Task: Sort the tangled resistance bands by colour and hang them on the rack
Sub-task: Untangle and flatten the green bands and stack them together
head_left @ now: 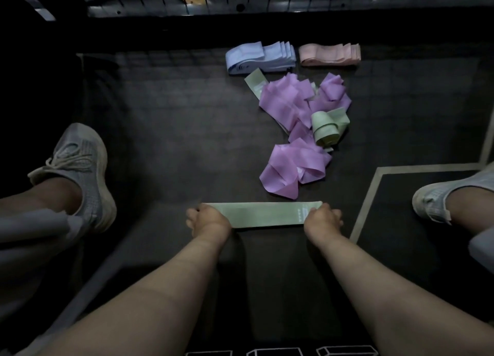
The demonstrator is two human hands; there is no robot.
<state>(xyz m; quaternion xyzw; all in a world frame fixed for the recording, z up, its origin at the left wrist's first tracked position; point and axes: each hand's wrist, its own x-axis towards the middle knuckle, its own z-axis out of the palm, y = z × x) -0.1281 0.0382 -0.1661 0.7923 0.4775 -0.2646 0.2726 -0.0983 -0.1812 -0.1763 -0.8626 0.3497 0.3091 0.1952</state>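
sorting partway: blue stack (260, 59), pink stack (330, 55) folded. green band (262, 214) gripped by left hand (208, 219), right hand (322, 218). purple tangle (291, 107) unsorted, apparently none hung.

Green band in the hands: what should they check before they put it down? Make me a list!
1. Both ends held: left hand and right hand each grip an end of the green band: ok.
2. Band flat, no twist: ok.
3. Band apart from the tangled heap: ok.
4. Green stack started beside the blue stack and pink stack: not ok, none shows.
5. Heap free of green: not ok, a rolled green band lies in it.
6. Rack ready: cannot tell, not plainly in view.
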